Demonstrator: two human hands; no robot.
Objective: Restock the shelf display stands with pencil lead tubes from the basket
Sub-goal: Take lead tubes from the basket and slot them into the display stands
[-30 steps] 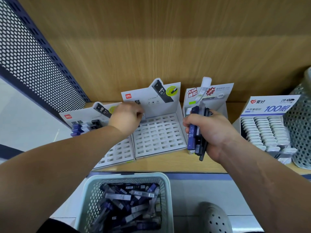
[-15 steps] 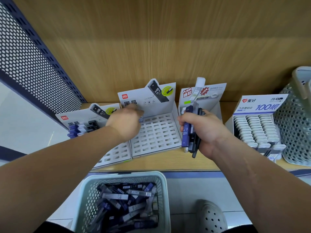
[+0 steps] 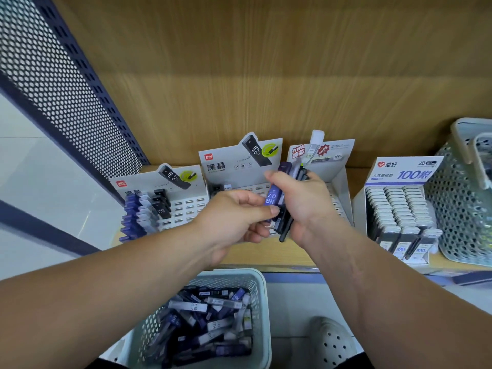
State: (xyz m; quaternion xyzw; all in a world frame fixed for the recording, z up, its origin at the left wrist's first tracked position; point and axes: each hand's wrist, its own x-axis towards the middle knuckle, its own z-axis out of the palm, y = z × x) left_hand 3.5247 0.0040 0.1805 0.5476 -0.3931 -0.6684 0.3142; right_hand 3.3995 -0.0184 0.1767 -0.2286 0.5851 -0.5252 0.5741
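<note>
right hand [image 3: 303,209] grips a bundle of lead tubes [image 3: 286,209] above the shelf [image 3: 266,251]; left hand [image 3: 234,217] pinches the purple hb 0.7 tube [image 3: 273,195] in it.

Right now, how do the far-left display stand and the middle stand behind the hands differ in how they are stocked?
The far-left display stand has its left columns filled with purple and black tubes; the middle stand shows only a tube or two in its back-left slots. The far-left stand sits nearer the perforated panel and is fully visible; the middle stand is largely hidden by the left hand and right hand. Both carry white slotted trays and the same HB 0.7 header card.
</note>
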